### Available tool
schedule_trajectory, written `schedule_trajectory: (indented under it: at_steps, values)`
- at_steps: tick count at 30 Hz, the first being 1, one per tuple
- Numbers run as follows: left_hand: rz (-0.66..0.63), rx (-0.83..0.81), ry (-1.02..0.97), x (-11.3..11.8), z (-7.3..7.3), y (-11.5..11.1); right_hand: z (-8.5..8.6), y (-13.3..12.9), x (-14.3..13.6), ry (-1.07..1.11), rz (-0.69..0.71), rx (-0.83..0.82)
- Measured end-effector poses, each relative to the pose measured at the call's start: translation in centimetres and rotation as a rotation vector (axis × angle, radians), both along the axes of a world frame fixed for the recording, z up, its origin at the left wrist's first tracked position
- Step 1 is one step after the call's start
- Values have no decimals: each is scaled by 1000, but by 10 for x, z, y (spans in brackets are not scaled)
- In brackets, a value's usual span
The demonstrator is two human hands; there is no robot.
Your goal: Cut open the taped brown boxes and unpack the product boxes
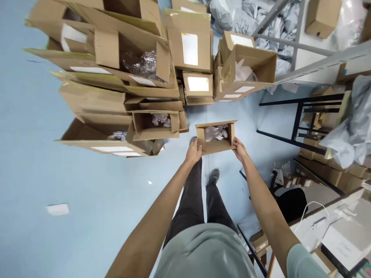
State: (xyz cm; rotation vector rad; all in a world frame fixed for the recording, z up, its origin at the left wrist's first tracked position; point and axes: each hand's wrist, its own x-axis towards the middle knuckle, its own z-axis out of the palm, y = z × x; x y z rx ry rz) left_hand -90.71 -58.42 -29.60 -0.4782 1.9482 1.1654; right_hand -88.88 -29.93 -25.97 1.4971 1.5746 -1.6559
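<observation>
Between my two hands is a small open cardboard box (217,146), held out in front of me above the floor. Crumpled pale packing paper (216,133) lies inside it. My left hand (193,151) grips the box's left end, thumb near the top edge. On the opposite end, my right hand (239,150) is closed around the lower right corner; some of its fingers are hidden behind the cardboard. Just left of the held box stands another small open box (156,133) with crumpled paper in it.
Many open cardboard boxes (116,88) stand stacked ahead and to the left. A closed labelled box (198,85) is straight ahead. To the right are a black metal frame (297,121), a shelf rack (319,63) and a desk (344,231). A white slip (58,209) lies on the blue floor.
</observation>
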Motion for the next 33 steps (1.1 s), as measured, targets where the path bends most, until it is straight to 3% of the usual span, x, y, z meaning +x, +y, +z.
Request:
schedule_trajectory:
  at_steps: [4, 9, 11, 13, 16, 18, 20, 25, 29, 33]
  values:
    - [31, -56, -33, -33, -62, -12, -71, -18, -40, -20, 19, 9]
    - [81, -99, -40, -62, -112, -18, -130, -30, -72, -23, 26, -6]
    - [96, -120, -49, -67, -121, -18, -145, -34, -78, -49, -43, -13]
    - [106, -154, -60, -67, -122, -18, -153, -39, -80, -87, -136, -11]
    - [105, -184, -57, -54, -104, -17, -148, -49, -73, -118, -193, -29]
    - [92, -182, -24, -38, -83, -17, -131, -57, -63, -120, -205, -64]
    - [69, -176, 17, -20, -59, -20, -103, -65, -51, -101, -229, -106]
    - [-15, -119, 58, 20, 11, -25, 0, -72, 1, 85, -308, -211]
    - [-123, -82, 144, 49, 79, -2, 96, -63, 77, 298, -340, -302]
    - [-277, 15, 270, 102, 158, 45, 193, -51, 189, 493, -386, -317]
